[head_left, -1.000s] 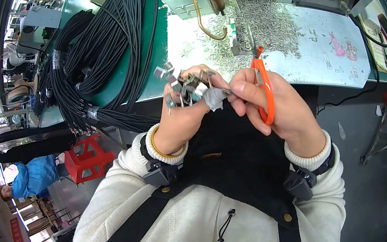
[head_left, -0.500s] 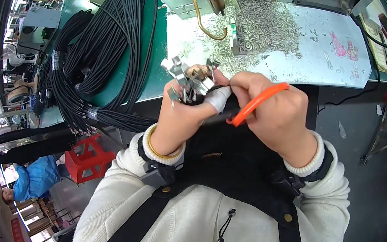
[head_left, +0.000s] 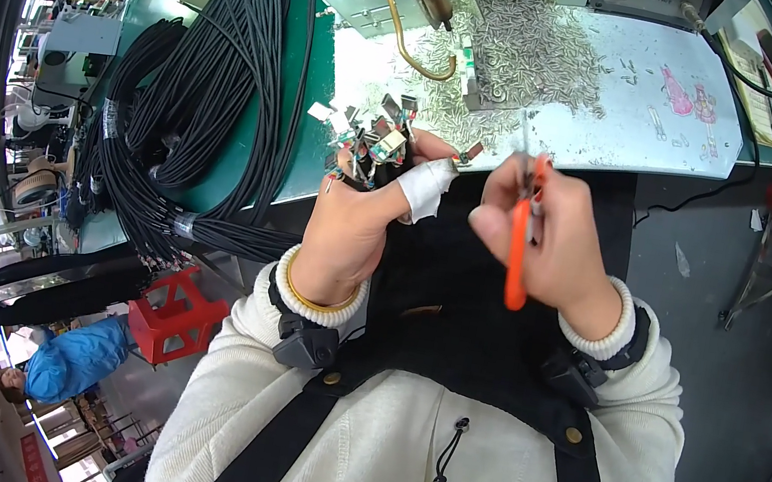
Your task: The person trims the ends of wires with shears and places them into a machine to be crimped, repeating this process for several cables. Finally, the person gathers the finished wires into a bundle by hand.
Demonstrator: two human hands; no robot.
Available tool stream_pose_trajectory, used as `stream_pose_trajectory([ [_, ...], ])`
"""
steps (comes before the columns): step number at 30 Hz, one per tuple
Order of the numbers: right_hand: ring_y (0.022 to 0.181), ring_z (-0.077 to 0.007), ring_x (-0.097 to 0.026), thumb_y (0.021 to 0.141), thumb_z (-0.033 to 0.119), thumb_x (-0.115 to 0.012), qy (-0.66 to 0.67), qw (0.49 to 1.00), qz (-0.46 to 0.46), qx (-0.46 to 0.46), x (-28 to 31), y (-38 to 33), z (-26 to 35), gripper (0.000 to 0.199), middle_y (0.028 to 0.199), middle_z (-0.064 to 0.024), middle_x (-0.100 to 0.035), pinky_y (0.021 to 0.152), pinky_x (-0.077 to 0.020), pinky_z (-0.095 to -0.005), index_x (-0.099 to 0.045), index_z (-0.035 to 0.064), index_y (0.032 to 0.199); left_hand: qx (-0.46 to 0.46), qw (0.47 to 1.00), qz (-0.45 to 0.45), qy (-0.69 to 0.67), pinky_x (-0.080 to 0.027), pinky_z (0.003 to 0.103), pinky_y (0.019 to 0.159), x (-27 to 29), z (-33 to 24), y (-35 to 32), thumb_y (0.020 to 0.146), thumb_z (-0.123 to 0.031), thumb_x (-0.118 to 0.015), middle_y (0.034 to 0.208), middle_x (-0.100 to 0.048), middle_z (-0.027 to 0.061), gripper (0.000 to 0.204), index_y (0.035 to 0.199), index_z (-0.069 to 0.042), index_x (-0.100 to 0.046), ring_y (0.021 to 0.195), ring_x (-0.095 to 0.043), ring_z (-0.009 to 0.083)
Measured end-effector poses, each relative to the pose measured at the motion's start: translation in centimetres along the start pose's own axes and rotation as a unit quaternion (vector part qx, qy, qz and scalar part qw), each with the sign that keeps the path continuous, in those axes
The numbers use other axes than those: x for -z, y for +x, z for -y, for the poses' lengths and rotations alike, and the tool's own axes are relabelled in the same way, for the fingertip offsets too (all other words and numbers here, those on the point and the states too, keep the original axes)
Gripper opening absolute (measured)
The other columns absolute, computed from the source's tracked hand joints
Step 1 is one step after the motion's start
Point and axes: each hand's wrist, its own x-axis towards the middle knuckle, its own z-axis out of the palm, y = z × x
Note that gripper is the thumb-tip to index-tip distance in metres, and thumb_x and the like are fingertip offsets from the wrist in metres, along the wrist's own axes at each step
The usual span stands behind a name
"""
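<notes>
My left hand [head_left: 349, 220] is closed round a bunch of black cables whose ends carry small metal connectors [head_left: 389, 145] with bits of coloured wire. White tape [head_left: 427, 187] wraps its thumb. One cable end with a small reddish-brown piece [head_left: 472, 153] sticks out past the thumb and forefinger. To its right, my right hand [head_left: 564, 234] grips orange-handled scissors [head_left: 519, 252], their slim blades pointing away from me and blurred. The blade tips are apart from the cable ends. Both hands are over my black apron, at the near edge of the bench.
A heap of small silvery pins [head_left: 527, 51] lies on a white board [head_left: 624, 138] around a machine with a copper-coloured tube [head_left: 403, 67]. Bundled black cables [head_left: 219, 83] cover the green bench top at left. Red stools [head_left: 177, 317] stand on both sides; a person in blue [head_left: 79, 359] is at lower left.
My right hand has drawn slightly away from the left, turning the scissors so the blades now show. The left hand has turned, fanning the connectors upward and exposing one cable end.
</notes>
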Motion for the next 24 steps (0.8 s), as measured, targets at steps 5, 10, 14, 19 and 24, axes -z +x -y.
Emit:
stream_pose_trajectory([
  [5,0.040,-0.0152,-0.049,0.074,0.017,-0.064,-0.270,0.961,-0.003,0.067,-0.7,-0.8,-0.7,0.022,0.047,-0.0064,-0.044,0.040,-0.0371,-0.0277,-0.051,0.0005,0.070,-0.057,0.996,-0.035,0.053,-0.036,0.018,0.052,-0.5,0.1,-0.2,0.073,-0.004,-0.062,0.072,-0.054,-0.0011,0.013,0.085,-0.001,-0.060,0.062,-0.047,0.0047],
  [10,0.036,-0.0153,-0.046,0.076,0.019,-0.064,-0.316,0.947,-0.015,0.065,-1.6,-0.8,-1.8,0.024,0.043,-0.0077,-0.042,0.038,-0.0339,-0.0289,-0.049,0.0014,0.067,-0.040,0.996,-0.034,0.073,-0.036,0.019,0.051,0.1,-0.1,0.3,0.073,-0.004,-0.062,0.072,-0.054,-0.0009,0.012,0.085,-0.002,-0.060,0.061,-0.048,0.0053],
  [14,0.037,-0.0131,-0.047,0.080,0.019,-0.060,-0.195,0.980,0.043,-0.019,-1.3,-0.6,-2.6,0.023,0.043,-0.0062,-0.044,0.036,-0.0330,-0.0268,-0.048,0.0018,0.069,0.045,0.999,0.011,0.015,-0.036,0.020,0.049,1.5,-0.1,2.0,0.073,-0.004,-0.061,0.071,-0.054,-0.0002,0.013,0.086,-0.002,-0.059,0.058,-0.048,0.0064],
  [19,0.038,-0.0102,-0.047,0.083,0.017,-0.055,0.047,0.983,-0.022,-0.176,-0.7,0.7,-0.3,0.020,0.048,-0.0037,-0.049,0.035,-0.0330,-0.0231,-0.047,0.0024,0.072,0.094,0.989,0.074,-0.086,-0.036,0.022,0.045,2.2,-0.7,4.7,0.074,-0.006,-0.061,0.068,-0.053,0.0009,0.016,0.089,-0.002,-0.056,0.053,-0.047,0.0086],
  [24,0.036,-0.0075,-0.043,0.083,0.019,-0.054,0.100,0.985,-0.120,-0.067,0.3,4.9,-0.3,0.018,0.057,-0.0023,-0.051,0.034,-0.0323,-0.0200,-0.048,0.0016,0.080,0.093,0.992,0.020,-0.083,-0.035,0.023,0.042,1.7,-1.3,7.2,0.074,-0.008,-0.062,0.066,-0.051,0.0016,0.017,0.089,-0.002,-0.055,0.049,-0.046,0.0094],
])
